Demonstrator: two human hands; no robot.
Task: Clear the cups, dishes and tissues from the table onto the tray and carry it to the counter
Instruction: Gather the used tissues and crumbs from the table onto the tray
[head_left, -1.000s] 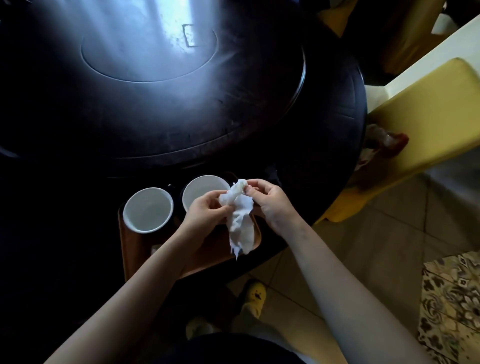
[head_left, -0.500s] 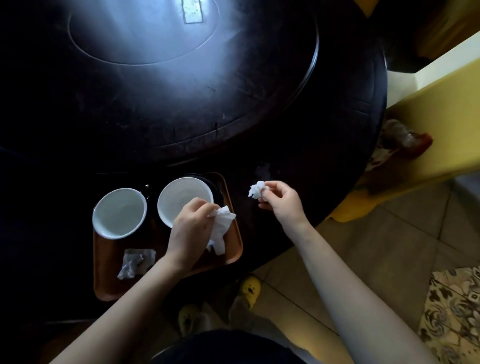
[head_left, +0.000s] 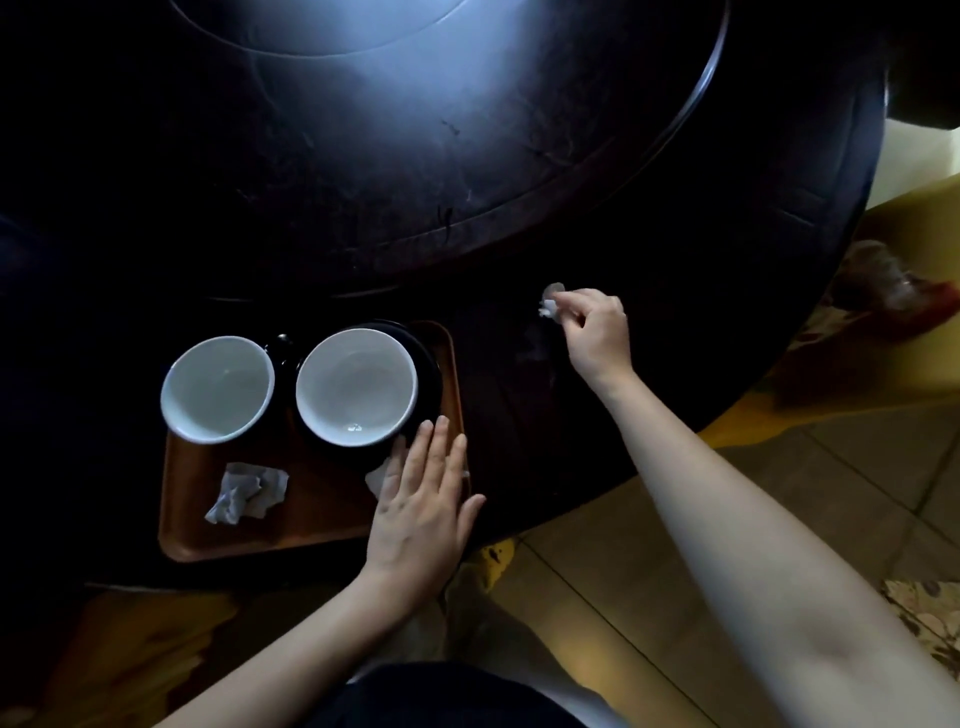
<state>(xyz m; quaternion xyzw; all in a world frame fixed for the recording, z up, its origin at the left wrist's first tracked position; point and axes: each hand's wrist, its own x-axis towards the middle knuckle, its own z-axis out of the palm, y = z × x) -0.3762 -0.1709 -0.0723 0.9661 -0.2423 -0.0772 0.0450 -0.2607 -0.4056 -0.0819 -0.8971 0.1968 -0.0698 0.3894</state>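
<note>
the tissue-clearing step is in hand. the right grip (head_left: 597, 335) is pinched together on a small tissue scrap (head_left: 548, 305) over the dark counter (head_left: 675, 260), with the tray (head_left: 311, 540) well to its left. the left grip (head_left: 421, 506) lies flat, fingers straight, pressing a larger tissue (head_left: 381, 474) onto the tray, a cup (head_left: 356, 387) just beyond its fingertips. next, the scrap likely has to travel left and drop beside that grip. half a second ago the left grip was curled round its tissue; now it has flattened.
</note>
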